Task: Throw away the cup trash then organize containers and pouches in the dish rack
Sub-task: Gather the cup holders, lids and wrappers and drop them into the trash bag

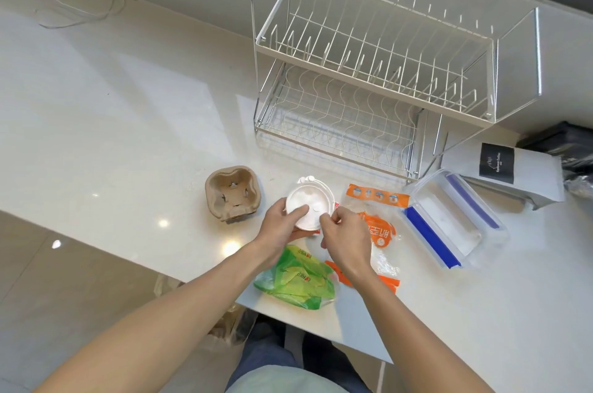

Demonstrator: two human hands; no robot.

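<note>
Open counter [96,110] left, both dish rack [369,72] tiers unblocked, pouches [375,226] crowding the front edge

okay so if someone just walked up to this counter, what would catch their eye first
Probably the two hands, left hand and right hand, meeting on a white lidded cup at the counter's near edge. Behind it stands an empty two-tier dish rack, and a bright green pouch lies under the forearms.
</note>
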